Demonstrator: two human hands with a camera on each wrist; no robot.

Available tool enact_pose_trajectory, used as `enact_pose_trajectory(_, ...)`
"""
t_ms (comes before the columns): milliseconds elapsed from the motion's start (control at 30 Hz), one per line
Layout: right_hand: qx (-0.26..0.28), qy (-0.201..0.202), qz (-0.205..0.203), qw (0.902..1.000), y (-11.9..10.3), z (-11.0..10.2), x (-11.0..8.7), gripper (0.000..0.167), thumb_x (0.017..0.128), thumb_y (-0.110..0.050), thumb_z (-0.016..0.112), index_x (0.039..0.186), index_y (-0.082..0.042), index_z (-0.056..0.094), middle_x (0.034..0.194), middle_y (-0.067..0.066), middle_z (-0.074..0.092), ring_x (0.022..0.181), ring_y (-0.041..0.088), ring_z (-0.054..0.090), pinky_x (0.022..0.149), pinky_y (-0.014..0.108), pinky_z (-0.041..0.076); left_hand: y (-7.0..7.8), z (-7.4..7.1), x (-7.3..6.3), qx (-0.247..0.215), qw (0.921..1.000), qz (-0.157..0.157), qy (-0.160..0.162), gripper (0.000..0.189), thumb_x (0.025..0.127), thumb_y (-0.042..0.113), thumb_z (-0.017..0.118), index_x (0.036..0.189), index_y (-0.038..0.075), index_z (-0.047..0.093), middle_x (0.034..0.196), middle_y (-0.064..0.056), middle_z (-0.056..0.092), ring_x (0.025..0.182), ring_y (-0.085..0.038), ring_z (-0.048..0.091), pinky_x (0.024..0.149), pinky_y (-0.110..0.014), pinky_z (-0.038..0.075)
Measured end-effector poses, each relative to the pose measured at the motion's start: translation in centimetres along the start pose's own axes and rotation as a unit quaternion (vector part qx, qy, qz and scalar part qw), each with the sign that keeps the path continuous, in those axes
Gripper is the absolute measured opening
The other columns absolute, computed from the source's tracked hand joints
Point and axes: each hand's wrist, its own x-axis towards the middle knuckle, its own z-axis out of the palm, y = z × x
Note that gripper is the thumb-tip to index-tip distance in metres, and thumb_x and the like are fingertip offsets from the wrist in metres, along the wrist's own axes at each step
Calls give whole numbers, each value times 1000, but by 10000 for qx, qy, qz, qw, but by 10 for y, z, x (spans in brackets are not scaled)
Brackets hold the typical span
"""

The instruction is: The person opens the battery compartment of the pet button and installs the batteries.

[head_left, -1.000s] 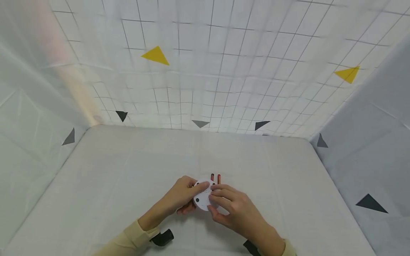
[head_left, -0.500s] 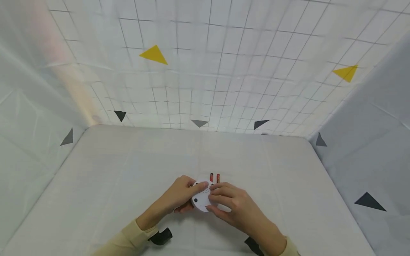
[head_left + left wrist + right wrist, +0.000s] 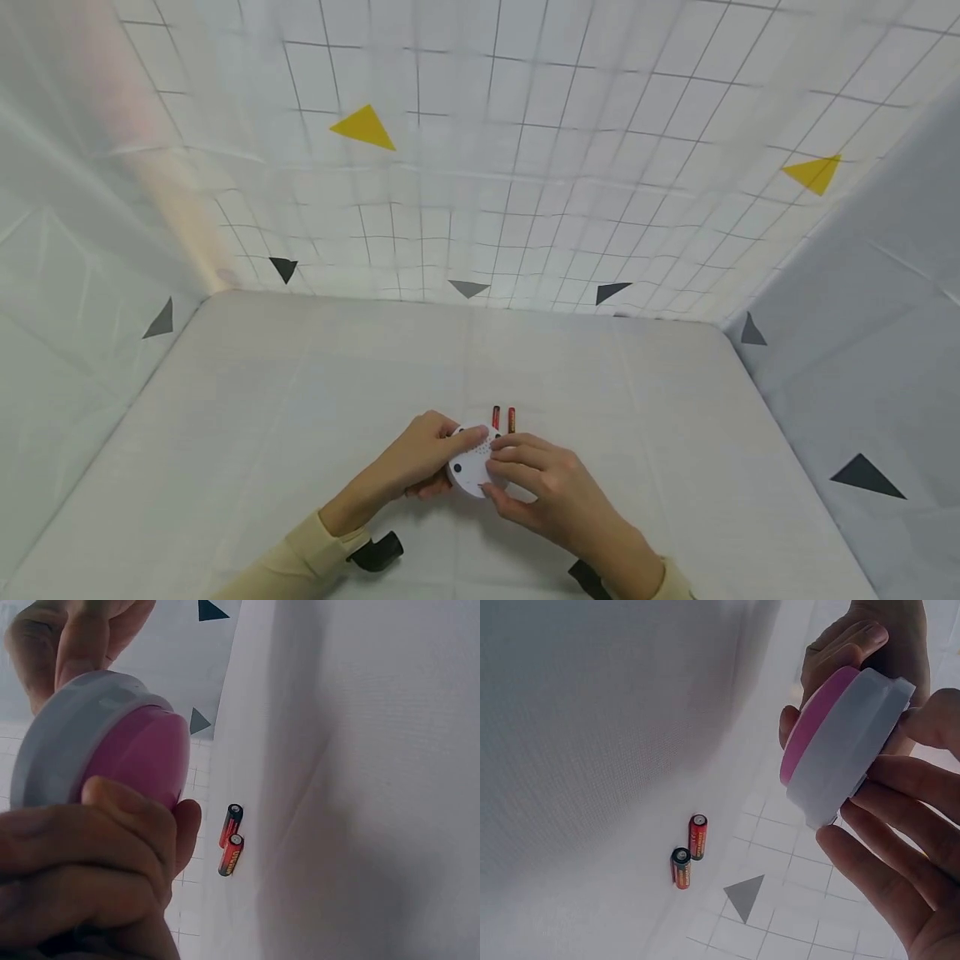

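Note:
A round white device [image 3: 471, 479] with small holes and dark round spots on its flat face is held up between both hands. Its other side is a pink dome [image 3: 146, 754], seen in both wrist views. My left hand [image 3: 420, 454] grips it from the left, thumb across the holed face and fingers behind. The right hand [image 3: 551, 483] has its thumb and fingertips on the right part of that face, thumb near the lower edge. Just beyond the device, two red-and-black batteries, one [image 3: 496, 416] left of the other [image 3: 512, 419], lie side by side on the white surface.
Black wrist mounts [image 3: 378, 552] show under the cuffs. White sheeting encloses the work surface [image 3: 337, 367], with a gridded back wall [image 3: 562, 167] and side walls. Yellow, grey and black triangles mark the walls.
Almost nothing differs. Both hands keep their hold on the device, with only slight shifts of the right fingers and thumb; the batteries stay put.

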Motion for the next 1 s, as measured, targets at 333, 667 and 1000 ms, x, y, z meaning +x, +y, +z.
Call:
enact_pose_trajectory(333, 164, 162, -82, 9997, 4, -1, 0, 13, 83, -10, 88, 92, -9, 79, 95, 0, 77, 95, 17, 76, 83, 26, 62, 1, 2, 1, 188, 9998, 59, -90, 57, 100, 59, 64, 73, 9, 69, 44, -1, 54, 30, -8, 39, 31, -24, 28)
enact_pose_trajectory(667, -87, 340, -359, 9987, 1, 2, 3, 24, 81, -17, 91, 101, -9, 81, 102, 1, 77, 98, 18, 75, 82, 28, 62, 1, -2, 0, -79, 9999, 14, -65, 59, 99, 61, 65, 73, 7, 69, 44, -1, 53, 30, -8, 39, 32, -24, 28)
enact_pose_trajectory(1000, -15, 187, -276, 9994, 0, 3, 0, 13, 82, -11, 83, 95, -8, 80, 95, 0, 78, 93, 16, 75, 81, 26, 62, 0, 0, 1, 188, 9998, 52, -31, 57, 98, 61, 66, 74, 9, 70, 45, -1, 53, 31, -7, 38, 32, -24, 27)
